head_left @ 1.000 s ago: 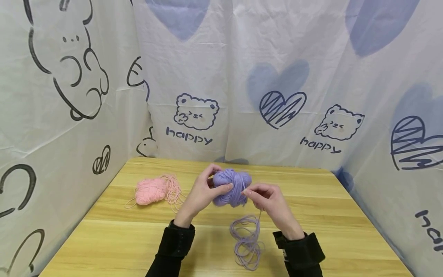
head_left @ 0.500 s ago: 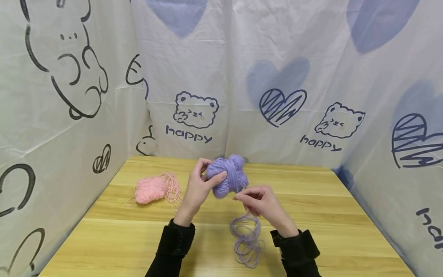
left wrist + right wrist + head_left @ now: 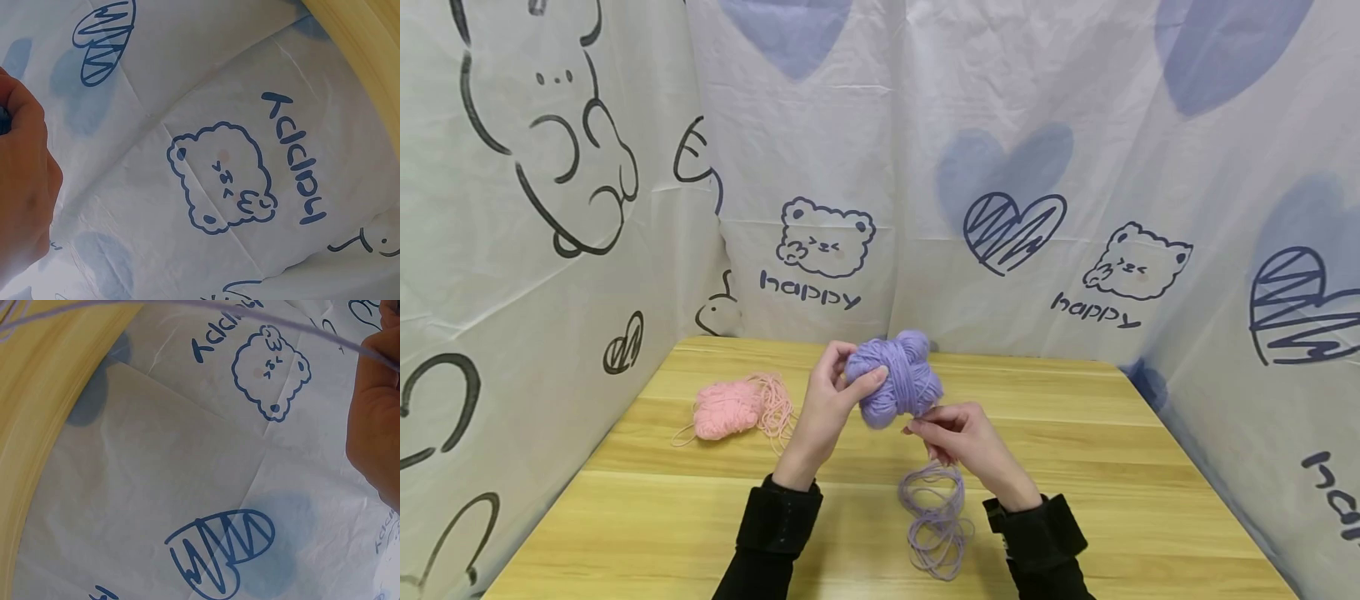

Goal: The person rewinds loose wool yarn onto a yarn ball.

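While your left hand (image 3: 827,404) grips the purple yarn ball (image 3: 897,383), keep the strand (image 3: 187,307) apparently pinched in your right hand (image 3: 958,433) taut, feeding from the loose coil (image 3: 934,521) at 6 o'clock.

Two yarn balls, one purple (image 3: 897,379) and one pink (image 3: 725,410), plus one loose purple coil (image 3: 934,521)

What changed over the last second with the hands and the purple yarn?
The left hand lifted the purple yarn ball up and slightly left. The right hand, pinching the strand, dropped below the ball. The pink yarn and loose purple loops stayed put.
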{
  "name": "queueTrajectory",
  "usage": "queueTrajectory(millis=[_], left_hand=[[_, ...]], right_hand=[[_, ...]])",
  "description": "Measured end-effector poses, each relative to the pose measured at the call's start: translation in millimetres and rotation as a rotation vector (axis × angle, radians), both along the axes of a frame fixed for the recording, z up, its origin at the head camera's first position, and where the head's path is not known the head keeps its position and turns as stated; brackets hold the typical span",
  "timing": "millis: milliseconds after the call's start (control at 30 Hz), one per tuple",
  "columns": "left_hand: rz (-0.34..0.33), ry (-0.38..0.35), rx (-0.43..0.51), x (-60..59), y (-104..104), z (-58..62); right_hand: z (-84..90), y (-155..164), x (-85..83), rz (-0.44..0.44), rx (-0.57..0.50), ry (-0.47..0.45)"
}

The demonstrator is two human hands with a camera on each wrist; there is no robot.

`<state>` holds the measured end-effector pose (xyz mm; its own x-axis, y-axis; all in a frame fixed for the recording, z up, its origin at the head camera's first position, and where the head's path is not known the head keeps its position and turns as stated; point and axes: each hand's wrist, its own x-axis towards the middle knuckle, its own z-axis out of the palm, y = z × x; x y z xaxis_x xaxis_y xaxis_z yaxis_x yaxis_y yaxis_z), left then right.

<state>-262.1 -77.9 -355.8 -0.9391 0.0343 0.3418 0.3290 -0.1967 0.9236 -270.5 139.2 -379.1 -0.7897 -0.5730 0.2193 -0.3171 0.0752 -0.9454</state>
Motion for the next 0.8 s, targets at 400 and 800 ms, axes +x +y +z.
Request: queueTrajectory(millis=[400, 800], left_hand=[[-0.215, 0.026, -0.015, 3.9, -4.0, 1.0], [-0.418, 0.067, -0.223, 6.4, -5.7, -1.2]], right_hand=[[-4.0, 6.6, -2.2, -0.006, 0.002, 0.039], [5.5, 25.6, -3.4, -0.036, 0.032, 0.055]])
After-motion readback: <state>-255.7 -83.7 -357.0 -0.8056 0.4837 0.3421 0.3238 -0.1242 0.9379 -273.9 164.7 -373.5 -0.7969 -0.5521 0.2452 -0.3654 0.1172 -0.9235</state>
